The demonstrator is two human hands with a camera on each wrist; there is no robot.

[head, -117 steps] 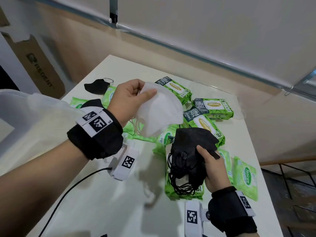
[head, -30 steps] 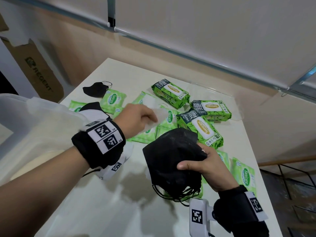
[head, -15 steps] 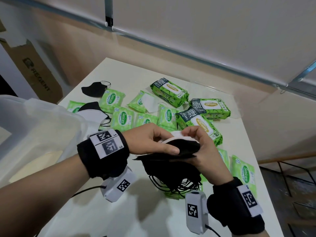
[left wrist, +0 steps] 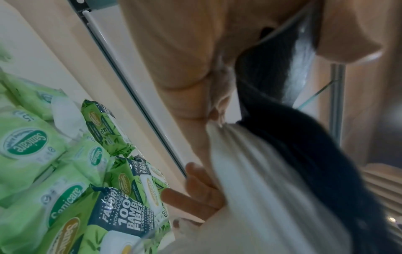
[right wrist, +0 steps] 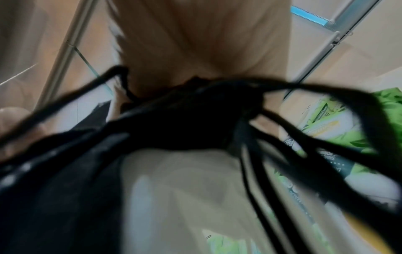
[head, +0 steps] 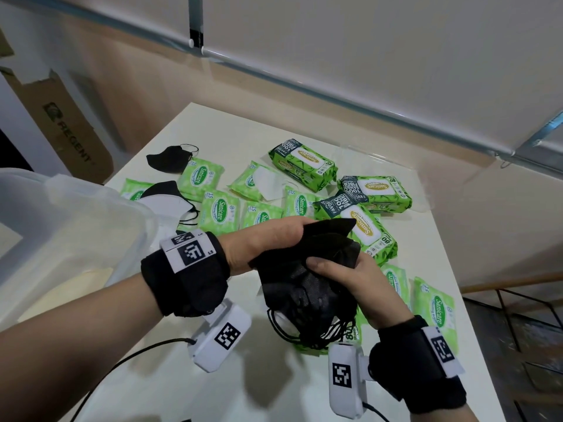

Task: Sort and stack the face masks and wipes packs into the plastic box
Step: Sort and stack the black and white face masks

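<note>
**Both hands close on the bundle of black masks**

Since half a second ago the left hand (head: 268,245) has shifted from laying its fingers flat over the top of the stack to wrapping round its left edge, and the bundle of black masks (head: 307,284) has tipped from lying level between the palms to hanging steeply downward. The white mask seen on top of the pile then is now mostly tucked in; the left wrist view shows a white mask (left wrist: 256,180) pressed flat against the black ones, with fingertips (left wrist: 195,187) curled against its face.

The right hand (head: 356,287) grips the bundle from the right side, thumb laid across the front of the black fabric and the other fingers hidden behind it. The left hand's fingers are folded over the upper left corner, so the masks are pinched between the two hands, held above the table (head: 152,376). Black ear loops (head: 307,333) dangle below the bundle; in the right wrist view they cross the frame as blurred dark strands.

The plastic box (head: 76,226) stands at the left, just beside the left forearm. Green wipes packs (head: 217,210) lie scattered on the table beyond the hands, with larger packs (head: 303,164) farther back, a lone black mask (head: 167,159) near the far left corner, and a white mask (head: 268,185) resting on one small pack.
</note>
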